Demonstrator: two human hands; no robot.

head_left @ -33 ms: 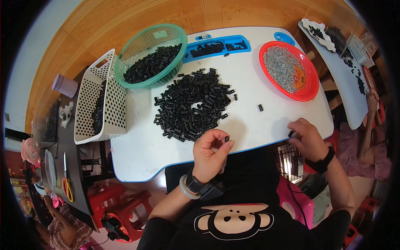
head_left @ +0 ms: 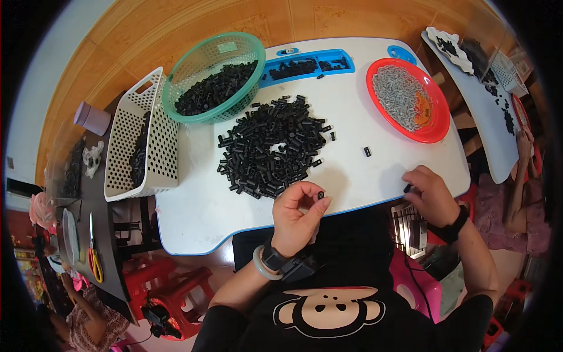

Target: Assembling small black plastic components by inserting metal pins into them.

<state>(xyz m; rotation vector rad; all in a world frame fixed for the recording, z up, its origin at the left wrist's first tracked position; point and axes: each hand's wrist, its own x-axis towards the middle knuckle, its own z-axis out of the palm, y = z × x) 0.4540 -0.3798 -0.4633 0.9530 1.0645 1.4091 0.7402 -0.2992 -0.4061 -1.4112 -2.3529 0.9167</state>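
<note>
Between the thumb and index finger of my left hand [head_left: 296, 217] is a small black plastic cylinder [head_left: 321, 195], its round end showing a hole. My left hand is at the near edge of the white table, just below a big pile of similar black cylinders [head_left: 264, 141]. To the right, my right hand [head_left: 431, 193] is above the table's near edge, fingers curled on another small black piece [head_left: 407, 188], mostly hidden by the fingertips. One single black cylinder [head_left: 367, 152] lies on the tabletop between the pile and my right hand.
A green basket [head_left: 176, 111] of black parts and a white perforated basket [head_left: 161, 146] stand left. Behind the pile is a blue tray [head_left: 350, 56] of small black pieces. A red bowl [head_left: 443, 126] holds silvery metal pieces at right. Scissors [head_left: 94, 258] lie on the dark side table.
</note>
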